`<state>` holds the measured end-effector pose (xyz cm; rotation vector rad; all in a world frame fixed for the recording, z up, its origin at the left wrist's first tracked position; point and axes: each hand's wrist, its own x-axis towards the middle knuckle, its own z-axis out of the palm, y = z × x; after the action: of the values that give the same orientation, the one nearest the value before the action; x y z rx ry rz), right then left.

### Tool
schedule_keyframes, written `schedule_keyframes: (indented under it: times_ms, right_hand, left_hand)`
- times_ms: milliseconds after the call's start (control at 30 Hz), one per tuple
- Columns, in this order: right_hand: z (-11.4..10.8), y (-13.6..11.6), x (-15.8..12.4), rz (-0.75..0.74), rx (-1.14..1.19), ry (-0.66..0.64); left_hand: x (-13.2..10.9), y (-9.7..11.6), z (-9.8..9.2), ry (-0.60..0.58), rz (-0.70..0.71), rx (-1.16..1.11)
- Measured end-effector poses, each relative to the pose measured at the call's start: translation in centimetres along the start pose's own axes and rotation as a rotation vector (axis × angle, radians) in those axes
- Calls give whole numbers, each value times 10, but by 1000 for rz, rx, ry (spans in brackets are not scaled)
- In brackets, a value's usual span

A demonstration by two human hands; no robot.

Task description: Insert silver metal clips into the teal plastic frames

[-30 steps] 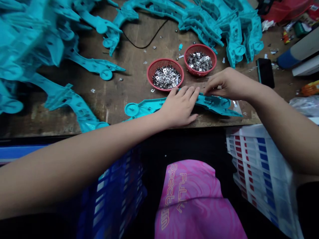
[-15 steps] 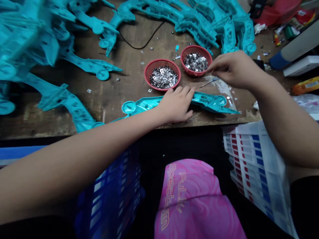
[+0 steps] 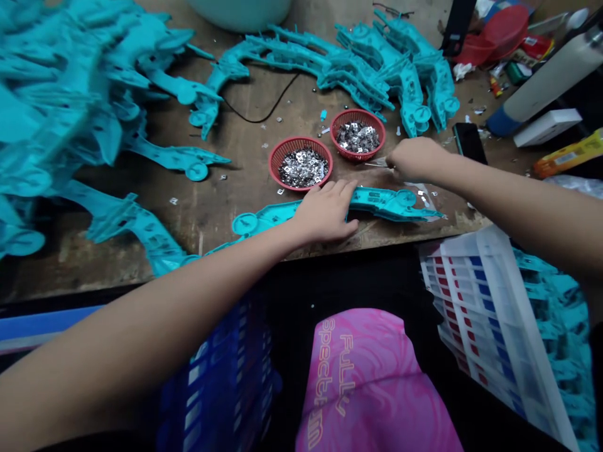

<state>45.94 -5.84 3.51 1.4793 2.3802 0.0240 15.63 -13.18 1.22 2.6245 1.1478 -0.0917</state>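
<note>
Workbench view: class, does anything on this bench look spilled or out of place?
Yes. Loose metal clips lie scattered on the wood bench outside the two red baskets. The baskets hold similar clips, so these look spilled.

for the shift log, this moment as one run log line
left hand: on long teal plastic moulding | right hand: holding thin metal pick | near: red mesh basket of silver metal clips

- Two hands are counted: one left hand [image 3: 325,212], one right hand [image 3: 415,159].
- Two red mesh baskets [image 3: 277,150] are seen.
- One thin metal pick [image 3: 377,164] is seen.
- One teal plastic frame [image 3: 386,203] is counted beneath the hands.
- One black phone [image 3: 470,143] is seen.
- One black cable [image 3: 264,115] is seen.
</note>
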Motion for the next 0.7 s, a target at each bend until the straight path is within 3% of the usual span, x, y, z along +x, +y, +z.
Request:
schedule_keyframes:
  times_ms: [133,233,333,467,700]
  right_hand:
    - [-29,-25,-53,-6,147,71]
    - [-41,-59,-82,10,90,-38]
    - [-40,-81,-88,26,54,-87]
    - [-38,-91,-87,50,23,-98]
    - [-41,-110,-97,85,-17,-124]
  left_hand:
    - [0,1,-2,-7,-3,-20]
    - [0,2,-3,-6,-2,-35]
    - [-2,2,-1,5,-5,-34]
    - [-4,-1,3,36,39,-62]
    - [-8,-11,16,190,117,-165]
